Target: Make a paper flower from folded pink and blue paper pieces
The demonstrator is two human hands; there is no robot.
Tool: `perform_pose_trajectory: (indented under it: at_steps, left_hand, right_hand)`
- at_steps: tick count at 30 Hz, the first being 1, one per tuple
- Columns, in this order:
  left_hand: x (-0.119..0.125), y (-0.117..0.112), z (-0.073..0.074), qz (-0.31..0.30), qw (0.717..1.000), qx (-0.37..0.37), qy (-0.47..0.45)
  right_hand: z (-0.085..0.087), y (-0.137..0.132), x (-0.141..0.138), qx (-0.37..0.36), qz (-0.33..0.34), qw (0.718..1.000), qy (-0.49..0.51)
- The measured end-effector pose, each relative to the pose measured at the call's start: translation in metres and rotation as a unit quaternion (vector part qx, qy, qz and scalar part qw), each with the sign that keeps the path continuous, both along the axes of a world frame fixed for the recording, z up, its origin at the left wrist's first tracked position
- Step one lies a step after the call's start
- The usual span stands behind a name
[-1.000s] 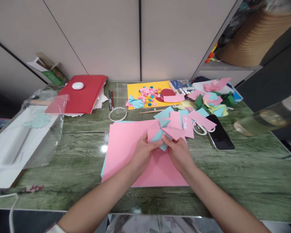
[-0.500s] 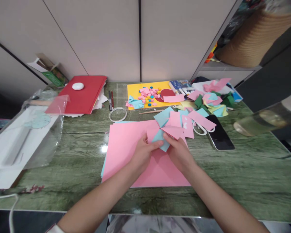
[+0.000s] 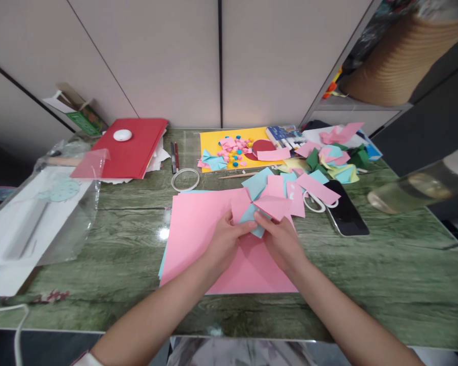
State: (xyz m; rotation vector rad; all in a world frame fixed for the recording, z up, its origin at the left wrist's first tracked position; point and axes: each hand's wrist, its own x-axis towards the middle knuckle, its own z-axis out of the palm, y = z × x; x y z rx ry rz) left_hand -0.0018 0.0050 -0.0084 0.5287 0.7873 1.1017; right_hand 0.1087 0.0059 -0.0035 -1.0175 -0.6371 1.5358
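Both of my hands pinch a folded pink and light-blue paper pinwheel (image 3: pixel 258 202) just above a large pink sheet (image 3: pixel 202 229) on the green marble table (image 3: pixel 385 264). My left hand (image 3: pixel 223 244) grips its lower left part, thumb on top. My right hand (image 3: pixel 280 241) holds the lower right part, fingers closed on the paper. The pinwheel's pointed flaps fan out beyond my fingertips.
Loose pink and blue paper squares (image 3: pixel 313 188), white scissors (image 3: pixel 315 202) and a black phone (image 3: pixel 345 211) lie to the right. Behind are a tape ring (image 3: pixel 185 179), pens (image 3: pixel 174 155), a yellow sheet with small pieces (image 3: pixel 232 147), a red folder (image 3: pixel 132 147) and a plastic bag (image 3: pixel 34 218).
The pinwheel shifted slightly in my fingers; its flaps sit a little differently. My hands stay in almost the same spot.
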Motion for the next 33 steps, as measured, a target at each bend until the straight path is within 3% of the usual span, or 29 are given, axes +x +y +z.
perform_pose_trajectory:
  at_steps: [9, 13, 17, 19, 21, 23, 25, 28, 31, 33]
  left_hand:
    - [-0.002, 0.003, 0.001, -0.038, 0.999, 0.013, -0.013]
    - [-0.006, 0.007, 0.006, -0.017, 1.0, -0.002, -0.007]
    - [-0.008, 0.011, 0.005, -0.017, 1.0, -0.008, 0.012]
    - [-0.009, 0.01, 0.002, 0.02, 0.997, -0.022, 0.067]
    - [-0.011, 0.009, 0.0, 0.106, 0.981, -0.01, 0.161]
    - [-0.014, 0.008, 0.002, 0.181, 0.943, 0.058, 0.273]
    - [-0.017, 0.008, 0.005, 0.195, 0.886, 0.171, 0.385]
    - [-0.021, 0.008, 0.011, 0.159, 0.757, 0.357, 0.523]
    - [-0.023, 0.007, 0.012, 0.159, 0.638, 0.476, 0.584]
    - [-0.023, 0.006, 0.011, 0.167, 0.612, 0.504, 0.586]
  right_hand:
    - [-0.003, 0.001, 0.005, 0.008, 0.015, 0.999, -0.05]
    - [-0.003, 0.004, 0.008, 0.008, 0.047, 0.996, -0.07]
    - [-0.004, 0.005, 0.011, 0.01, 0.023, 0.998, -0.06]
    - [-0.005, 0.006, 0.013, 0.012, 0.002, 0.998, -0.069]
    - [-0.005, 0.006, 0.014, 0.017, -0.026, 0.996, -0.088]
    - [-0.004, 0.006, 0.015, 0.026, -0.044, 0.993, -0.109]
    - [-0.002, 0.005, 0.015, 0.04, -0.047, 0.989, -0.135]
    - [0.004, 0.001, 0.013, 0.074, -0.036, 0.978, -0.194]
    - [0.008, -0.002, 0.01, 0.111, -0.024, 0.965, -0.236]
    - [0.009, -0.004, 0.009, 0.121, -0.021, 0.959, -0.254]
